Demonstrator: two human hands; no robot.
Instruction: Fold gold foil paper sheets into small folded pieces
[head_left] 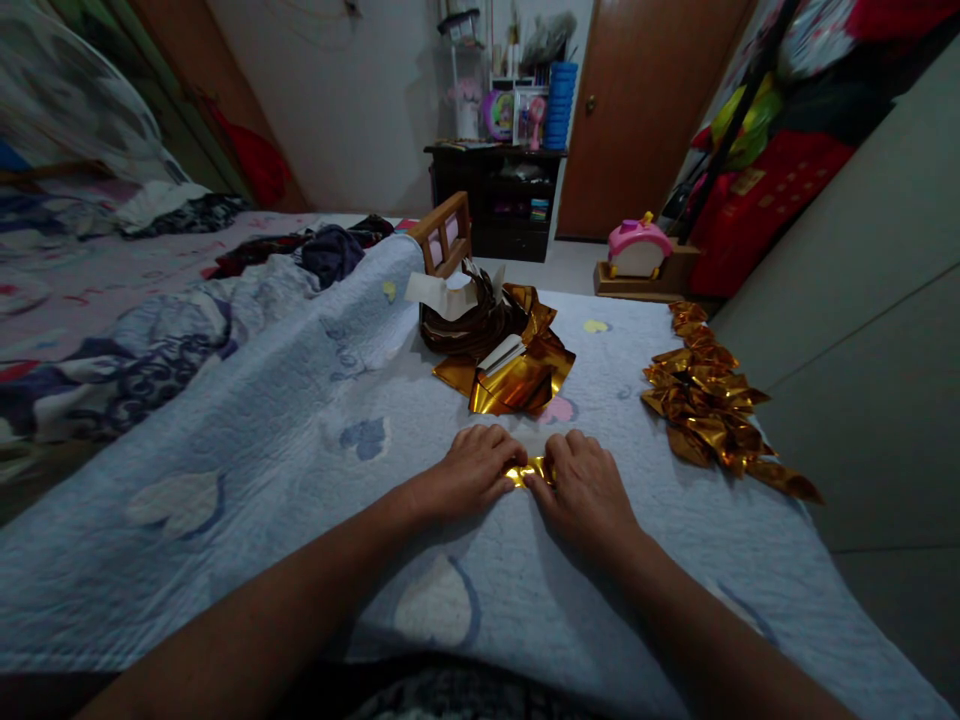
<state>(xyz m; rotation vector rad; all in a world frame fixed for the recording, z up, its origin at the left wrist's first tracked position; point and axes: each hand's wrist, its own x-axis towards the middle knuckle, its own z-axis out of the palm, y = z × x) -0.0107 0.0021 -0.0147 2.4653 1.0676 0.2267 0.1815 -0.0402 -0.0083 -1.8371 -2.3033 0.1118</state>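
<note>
Between my two hands, low over the pale blue bed cover (300,480), is a small sheet of gold foil paper (532,468), partly rolled or folded. My left hand (474,468) pinches its left end, fingers curled over the top and the thumb below. My right hand (587,488) grips the right end the same way. A whitish edge of paper shows just beyond the foil. Both hands hide the ends of the sheet. Just past them lies a stack of loose gold foil sheets (525,375), with a curled dark brown bundle (457,325) behind it.
Folded gold foil pieces (709,400) are heaped along the right edge of the bed. A wooden bed rail (448,235) stands behind the bundle. Clothes (330,255) lie to the left, a pink toy (639,248) and a dark cabinet (491,205) beyond the bed.
</note>
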